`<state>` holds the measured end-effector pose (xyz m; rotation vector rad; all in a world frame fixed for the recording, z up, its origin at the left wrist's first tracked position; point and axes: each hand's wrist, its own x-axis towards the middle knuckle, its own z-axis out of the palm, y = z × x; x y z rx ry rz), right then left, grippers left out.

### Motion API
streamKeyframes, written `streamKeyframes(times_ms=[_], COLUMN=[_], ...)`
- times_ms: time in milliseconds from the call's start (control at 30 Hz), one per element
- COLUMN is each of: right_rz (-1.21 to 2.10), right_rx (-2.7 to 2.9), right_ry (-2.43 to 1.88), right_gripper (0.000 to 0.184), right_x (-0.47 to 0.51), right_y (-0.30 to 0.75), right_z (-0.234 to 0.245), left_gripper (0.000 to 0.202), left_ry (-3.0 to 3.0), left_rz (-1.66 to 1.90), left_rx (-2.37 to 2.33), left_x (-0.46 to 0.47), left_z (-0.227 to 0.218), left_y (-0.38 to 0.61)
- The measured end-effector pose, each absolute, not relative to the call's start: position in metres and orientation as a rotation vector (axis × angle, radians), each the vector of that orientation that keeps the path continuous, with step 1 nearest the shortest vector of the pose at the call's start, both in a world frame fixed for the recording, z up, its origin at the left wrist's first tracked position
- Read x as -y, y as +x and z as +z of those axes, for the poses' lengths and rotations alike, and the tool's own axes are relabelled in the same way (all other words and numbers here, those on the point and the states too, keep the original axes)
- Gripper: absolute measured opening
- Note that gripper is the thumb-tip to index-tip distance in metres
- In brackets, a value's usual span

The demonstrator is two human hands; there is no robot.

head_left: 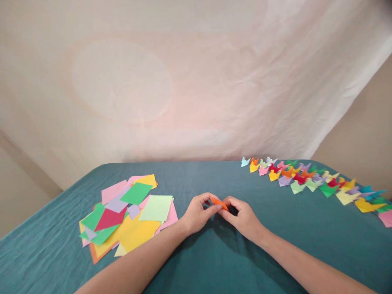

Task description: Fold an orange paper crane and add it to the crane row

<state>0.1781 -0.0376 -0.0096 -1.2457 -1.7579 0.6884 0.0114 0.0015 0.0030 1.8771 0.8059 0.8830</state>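
A small folded piece of orange origami paper (219, 203) is pinched between my two hands above the middle of the table. My left hand (199, 212) grips its left end with thumb and fingers. On its right end, the thumb and fingers of my right hand (241, 216) are closed. My fingers cover parts of the paper, so its full shape cannot be made out.
Loose sheets of coloured paper (137, 232) lie in a spread pile on the left. Several rows of folded paper birds (298, 187) stand along the right side of the teal-covered table (190, 179). Behind hangs a pale cloth (196, 90).
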Motion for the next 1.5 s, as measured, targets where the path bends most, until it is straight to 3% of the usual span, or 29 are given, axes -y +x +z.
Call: streamKeyframes(times_ms=[167, 333, 500, 767, 1033, 1500], right_rz=[0.617, 0.323, -0.100, -0.406, -0.481, -0.243], right_rx=[1.728, 1.806, 2.016, 2.241, 2.314, 2.368], right_ry=[-1.174, -1.101, -1.142, -1.204, -1.188, -1.232], right_gripper=[0.007, 0.008, 0.015, 0.018, 0.015, 0.011], right_x=[0.039, 0.037, 0.036, 0.039, 0.039, 0.034], right_y=[0.180, 0.186, 0.193, 0.192, 0.185, 0.192], right_z=[-0.008, -0.013, -0.014, -0.010, -0.017, -0.021], left_gripper=[0.016, 0.008, 0.024, 0.011, 0.007, 0.005], left_ry=[1.958, 2.112, 2.328, 2.572, 2.748, 2.706], left_rz=[0.930, 1.011, 1.069, 0.968, 0.827, 0.647], left_rx=[-0.821, -0.897, -0.918, -0.915, -0.992, -0.912], left_x=[-0.002, -0.002, 0.000, 0.003, -0.001, -0.003], left_z=[0.002, -0.001, -0.001, 0.001, -0.002, -0.006], left_y=[0.011, 0.011, 0.009, 0.006, 0.005, 0.006])
